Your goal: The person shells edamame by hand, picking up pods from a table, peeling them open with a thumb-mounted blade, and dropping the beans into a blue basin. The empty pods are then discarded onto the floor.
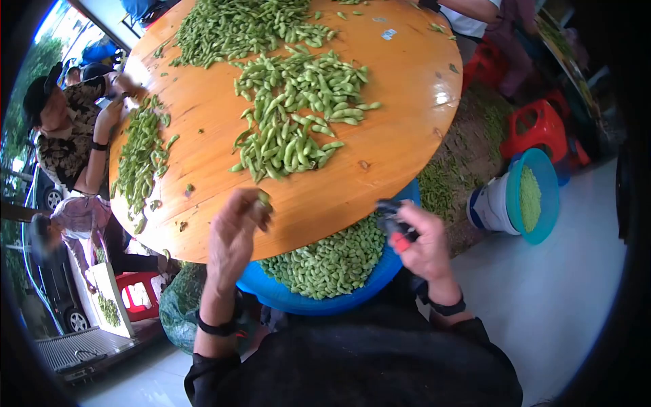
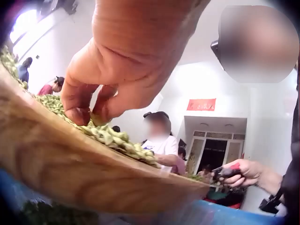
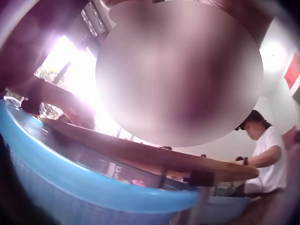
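Over the near edge of the round wooden table (image 1: 400, 136), my left hand (image 1: 234, 230) pinches a green soybean pod (image 1: 264, 199) between thumb and fingertips. In the left wrist view those fingertips (image 2: 77, 116) are right at the heap of pods. My right hand (image 1: 426, 245), at the table's right front edge, grips black-and-red hand clippers (image 1: 389, 218). Loose soybean pods (image 1: 291, 139) lie heaped on the table ahead of both hands. Below and between the hands, a blue tub (image 1: 319, 306) holds many trimmed pods (image 1: 325, 268). Right fingers are hidden in the right wrist view.
A larger pod heap (image 1: 230, 30) lies at the table's far side. On the left, a seated person (image 1: 74, 129) works by another pile (image 1: 142, 156). Red stools (image 1: 536, 129) and a white bucket with a teal basin (image 1: 557, 203) stand right. A green net bag (image 1: 182, 305) sits lower left.
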Demonstrator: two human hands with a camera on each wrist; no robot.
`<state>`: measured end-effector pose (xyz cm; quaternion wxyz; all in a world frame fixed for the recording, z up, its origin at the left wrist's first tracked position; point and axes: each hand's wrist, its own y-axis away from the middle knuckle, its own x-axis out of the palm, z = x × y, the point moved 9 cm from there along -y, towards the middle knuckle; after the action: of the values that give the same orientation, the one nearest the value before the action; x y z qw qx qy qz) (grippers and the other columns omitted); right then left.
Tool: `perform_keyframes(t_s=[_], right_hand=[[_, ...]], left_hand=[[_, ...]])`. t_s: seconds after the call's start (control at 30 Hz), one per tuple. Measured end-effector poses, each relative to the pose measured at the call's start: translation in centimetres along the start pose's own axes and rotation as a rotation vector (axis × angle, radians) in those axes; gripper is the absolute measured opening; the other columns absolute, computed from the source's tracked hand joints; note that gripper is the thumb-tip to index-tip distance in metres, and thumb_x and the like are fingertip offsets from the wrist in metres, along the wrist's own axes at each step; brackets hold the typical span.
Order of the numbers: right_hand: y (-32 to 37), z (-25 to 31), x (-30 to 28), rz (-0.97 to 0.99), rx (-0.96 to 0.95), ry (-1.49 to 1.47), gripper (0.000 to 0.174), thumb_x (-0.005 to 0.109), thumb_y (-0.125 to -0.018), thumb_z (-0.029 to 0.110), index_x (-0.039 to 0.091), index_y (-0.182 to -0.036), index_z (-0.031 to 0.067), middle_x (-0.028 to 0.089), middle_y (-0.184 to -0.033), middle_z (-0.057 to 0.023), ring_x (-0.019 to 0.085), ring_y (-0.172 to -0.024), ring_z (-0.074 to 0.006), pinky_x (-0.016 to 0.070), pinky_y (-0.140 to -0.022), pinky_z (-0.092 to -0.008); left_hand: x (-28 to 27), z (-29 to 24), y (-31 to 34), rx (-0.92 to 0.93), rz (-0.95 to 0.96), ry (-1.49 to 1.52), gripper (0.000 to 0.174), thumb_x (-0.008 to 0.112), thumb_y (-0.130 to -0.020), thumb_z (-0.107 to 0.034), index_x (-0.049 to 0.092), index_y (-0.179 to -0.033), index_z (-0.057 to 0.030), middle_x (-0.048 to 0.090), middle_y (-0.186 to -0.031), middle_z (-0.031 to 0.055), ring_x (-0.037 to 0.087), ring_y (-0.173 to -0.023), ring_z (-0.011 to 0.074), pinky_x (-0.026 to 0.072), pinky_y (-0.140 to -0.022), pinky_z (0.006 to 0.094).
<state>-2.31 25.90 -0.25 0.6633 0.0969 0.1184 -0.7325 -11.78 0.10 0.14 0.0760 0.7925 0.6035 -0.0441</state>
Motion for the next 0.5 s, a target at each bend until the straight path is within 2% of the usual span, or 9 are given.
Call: perform_keyframes(t_s=[0.03, 0.07, 0.13, 0.2, 0.23, 0.3, 0.37, 0.4, 0.5], right_hand=[[-0.2, 0.3, 1.7, 0.068, -0.019, -0.071, 0.025, 0.054, -0.072, -0.002, 0.062, -0.096, -0.0012, 0.049, -0.074, -0.0065, 0.047, -0.061, -0.0155, 0.0388, -0.056, -0.0285], [-0.2, 0.3, 3.2, 0.134, -0.025, -0.157, 0.025, 0.054, -0.073, -0.002, 0.062, -0.097, -0.0013, 0.048, -0.073, -0.0054, 0.046, -0.06, -0.0147, 0.0383, -0.055, -0.0285], [-0.2, 0.6, 5.1, 0.165, 0.014, -0.209, 0.018, 0.055, -0.076, -0.001, 0.06, -0.093, -0.0009, 0.048, -0.07, -0.0034, 0.045, -0.059, -0.0115, 0.0375, -0.054, -0.0269], [-0.1, -0.1, 6.6, 0.233, 0.167, -0.42, 0.008, 0.053, -0.083, 0.0, 0.058, -0.089, -0.0012, 0.051, -0.066, 0.0014, 0.045, -0.057, -0.0046, 0.038, -0.051, -0.0221], [0.0, -0.2, 6.4, 0.229, 0.169, -0.417, 0.008, 0.053, -0.083, 0.0, 0.058, -0.089, -0.0012, 0.051, -0.066, 0.0014, 0.045, -0.057, -0.0046, 0.038, -0.051, -0.0221], [0.5, -0.7, 6.9, 0.291, 0.285, -0.672, 0.013, 0.05, -0.085, 0.001, 0.06, -0.093, -0.0022, 0.051, -0.064, 0.0022, 0.046, -0.055, -0.004, 0.039, -0.049, -0.021], [0.5, -0.5, 6.6, 0.272, 0.237, -0.653, 0.015, 0.047, -0.086, 0.002, 0.06, -0.093, -0.0022, 0.05, -0.061, 0.0024, 0.047, -0.053, -0.0032, 0.0391, -0.047, -0.0202], [0.5, -0.3, 6.6, 0.281, 0.25, -0.646, 0.015, 0.047, -0.086, 0.002, 0.059, -0.093, -0.0022, 0.05, -0.061, 0.0022, 0.047, -0.053, -0.0031, 0.039, -0.047, -0.0202], [0.5, -0.2, 6.5, 0.265, 0.218, -0.609, 0.017, 0.047, -0.086, 0.002, 0.06, -0.096, -0.0024, 0.05, -0.063, 0.0018, 0.046, -0.053, -0.0028, 0.0378, -0.047, -0.02]], left_hand=[[2.3, 0.3, 1.0, -0.077, 0.104, 0.289, 0.012, 0.056, -0.097, -0.008, 0.059, -0.105, 0.0001, 0.061, -0.081, 0.0037, 0.057, -0.071, 0.0109, 0.0472, -0.062, 0.0252], [4.2, 0.7, 2.0, -0.166, 0.169, 0.324, 0.012, 0.054, -0.099, -0.009, 0.059, -0.106, 0.0001, 0.06, -0.077, 0.0031, 0.056, -0.07, 0.0098, 0.0459, -0.06, 0.0239], [6.9, 1.9, 3.3, -0.208, 0.242, 0.394, 0.012, 0.055, -0.099, -0.011, 0.058, -0.102, 0.0002, 0.058, -0.075, 0.0026, 0.054, -0.066, 0.0093, 0.0442, -0.057, 0.0228], [8.5, 2.7, 4.1, -0.238, 0.27, 0.45, 0.012, 0.055, -0.099, -0.012, 0.058, -0.101, 0.0003, 0.058, -0.074, 0.0021, 0.054, -0.064, 0.0093, 0.0436, -0.057, 0.0224], [8.5, 2.9, 4.1, -0.225, 0.22, 0.407, 0.011, 0.057, -0.098, -0.011, 0.059, -0.098, 0.0002, 0.058, -0.072, 0.0018, 0.054, -0.062, 0.0093, 0.0436, -0.056, 0.0228], [8.8, 3.4, 4.4, -0.213, 0.173, 0.367, 0.01, 0.059, -0.096, -0.01, 0.059, -0.095, 0.0001, 0.057, -0.069, 0.0015, 0.054, -0.06, 0.0093, 0.0437, -0.055, 0.0232], [7.8, 2.3, 4.3, 0.003, 0.042, -0.013, 0.007, 0.064, -0.092, -0.006, 0.06, -0.091, -0.0002, 0.056, -0.065, 0.0015, 0.054, -0.058, 0.0089, 0.0441, -0.053, 0.0242], [7.8, 1.8, 4.3, 0.042, 0.004, -0.076, 0.007, 0.066, -0.089, -0.002, 0.06, -0.088, 0.0003, 0.056, -0.064, 0.0026, 0.055, -0.057, 0.0092, 0.045, -0.053, 0.025], [8.1, 2.0, 4.5, 0.103, 0.029, -0.121, 0.006, 0.063, -0.092, -0.005, 0.059, -0.09, -0.0019, 0.057, -0.066, 0.0022, 0.055, -0.057, 0.0103, 0.0436, -0.052, 0.0245]])
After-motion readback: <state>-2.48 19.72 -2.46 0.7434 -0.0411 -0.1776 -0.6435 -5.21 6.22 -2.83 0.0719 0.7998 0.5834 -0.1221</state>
